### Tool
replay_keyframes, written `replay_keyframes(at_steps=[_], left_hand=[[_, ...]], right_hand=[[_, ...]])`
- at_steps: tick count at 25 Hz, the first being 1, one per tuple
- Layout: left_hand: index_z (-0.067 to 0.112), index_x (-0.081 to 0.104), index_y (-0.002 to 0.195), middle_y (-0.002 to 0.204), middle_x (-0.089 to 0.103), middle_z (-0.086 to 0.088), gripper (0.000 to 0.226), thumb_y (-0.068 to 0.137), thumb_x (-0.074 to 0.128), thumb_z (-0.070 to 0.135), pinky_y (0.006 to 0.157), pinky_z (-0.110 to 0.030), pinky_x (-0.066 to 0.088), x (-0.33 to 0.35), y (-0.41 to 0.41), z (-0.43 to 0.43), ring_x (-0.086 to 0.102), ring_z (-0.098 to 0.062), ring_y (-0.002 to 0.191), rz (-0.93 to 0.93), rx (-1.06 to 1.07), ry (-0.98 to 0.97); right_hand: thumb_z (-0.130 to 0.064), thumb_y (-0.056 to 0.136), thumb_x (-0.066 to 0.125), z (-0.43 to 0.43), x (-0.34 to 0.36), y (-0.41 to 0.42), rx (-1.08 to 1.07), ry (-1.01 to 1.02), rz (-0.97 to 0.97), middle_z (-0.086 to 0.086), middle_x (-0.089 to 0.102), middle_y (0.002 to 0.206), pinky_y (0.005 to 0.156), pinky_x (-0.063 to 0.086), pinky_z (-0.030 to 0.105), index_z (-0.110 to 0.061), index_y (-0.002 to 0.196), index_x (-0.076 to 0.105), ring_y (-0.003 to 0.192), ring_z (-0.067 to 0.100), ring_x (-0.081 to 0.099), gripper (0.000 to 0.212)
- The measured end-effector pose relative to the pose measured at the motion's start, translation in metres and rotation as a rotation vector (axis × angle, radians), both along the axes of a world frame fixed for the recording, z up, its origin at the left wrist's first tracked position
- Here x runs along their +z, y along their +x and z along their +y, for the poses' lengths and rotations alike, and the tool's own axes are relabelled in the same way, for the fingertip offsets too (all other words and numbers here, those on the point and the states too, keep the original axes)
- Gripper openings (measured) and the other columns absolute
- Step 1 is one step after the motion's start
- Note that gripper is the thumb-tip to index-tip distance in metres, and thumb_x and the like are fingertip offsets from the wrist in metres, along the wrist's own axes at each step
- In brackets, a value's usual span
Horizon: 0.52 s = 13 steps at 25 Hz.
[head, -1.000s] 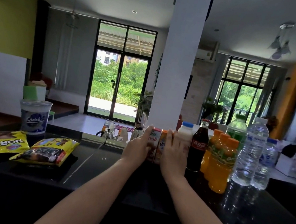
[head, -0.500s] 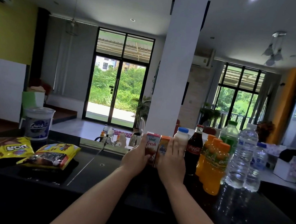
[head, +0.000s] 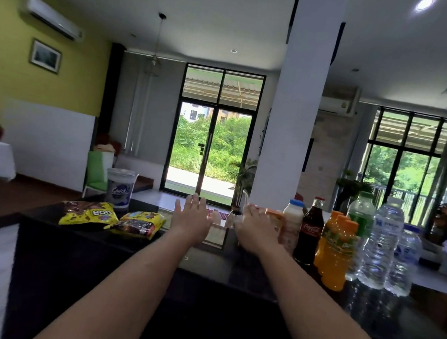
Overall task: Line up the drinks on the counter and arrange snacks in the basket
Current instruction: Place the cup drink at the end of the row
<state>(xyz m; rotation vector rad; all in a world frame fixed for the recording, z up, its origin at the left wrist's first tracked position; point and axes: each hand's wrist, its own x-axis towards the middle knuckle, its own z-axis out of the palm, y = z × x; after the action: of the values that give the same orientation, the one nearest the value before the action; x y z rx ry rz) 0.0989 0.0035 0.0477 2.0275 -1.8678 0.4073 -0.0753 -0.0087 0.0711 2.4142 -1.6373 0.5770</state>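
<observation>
**Head view: drinks nearly in line, snacks not yet sorted**

We see our left hand (head: 191, 217) hanging spread and empty above the counter (head: 204, 263). Our right hand (head: 258, 231) rests against a carton (head: 276, 224), probably squaring it to the row; whether it grips, we cannot tell. Bottles (head: 335, 249) stand tight beside it. 2 snack bags (head: 113, 217) lie left; no basket shows.

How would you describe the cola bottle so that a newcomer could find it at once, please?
Start at the white pillar and look down to the row of drinks on the dark counter. The cola bottle stands between a white milk bottle and the orange juice bottles; it alone is dark glass with a red label.
</observation>
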Motion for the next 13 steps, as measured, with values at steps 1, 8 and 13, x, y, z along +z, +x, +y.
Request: replay_keyframes(at_steps=[1, 8, 13], left_hand=[[0.008, 0.000, 0.151, 0.159, -0.005, -0.014, 0.065, 0.101, 0.020, 0.044, 0.116, -0.052, -0.001, 0.004, 0.016, 0.005, -0.004, -0.029, 0.147, -0.004, 0.034, 0.038], [0.008, 0.003, 0.151, 0.160, 0.001, -0.015, 0.066, 0.101, 0.026, 0.043, 0.117, -0.050, 0.001, 0.028, 0.134, 0.015, 0.002, -0.028, 0.147, -0.052, 0.178, 0.039], [0.009, 0.006, 0.151, 0.159, 0.006, -0.015, 0.068, 0.099, 0.029, 0.046, 0.117, -0.049, 0.006, 0.038, 0.214, -0.003, 0.007, -0.030, 0.147, -0.090, 0.263, -0.001]], right_hand=[[-0.039, 0.103, 0.022, -0.002, 0.004, 0.012, 0.019, 0.023, 0.054, 0.013, 0.005, 0.163, 0.121, 0.008, 0.049, -0.006, 0.153, 0.018, 0.150, 0.033, 0.002, 0.060], [-0.040, 0.102, 0.027, -0.032, 0.018, 0.117, 0.116, 0.140, 0.042, 0.010, 0.002, 0.164, 0.119, 0.013, 0.054, -0.008, 0.153, 0.019, 0.150, 0.035, 0.002, 0.060], [-0.039, 0.102, 0.030, -0.071, 0.021, 0.196, 0.195, 0.136, -0.034, 0.007, 0.001, 0.164, 0.119, 0.011, 0.048, -0.009, 0.154, 0.014, 0.150, 0.031, 0.000, 0.062]])
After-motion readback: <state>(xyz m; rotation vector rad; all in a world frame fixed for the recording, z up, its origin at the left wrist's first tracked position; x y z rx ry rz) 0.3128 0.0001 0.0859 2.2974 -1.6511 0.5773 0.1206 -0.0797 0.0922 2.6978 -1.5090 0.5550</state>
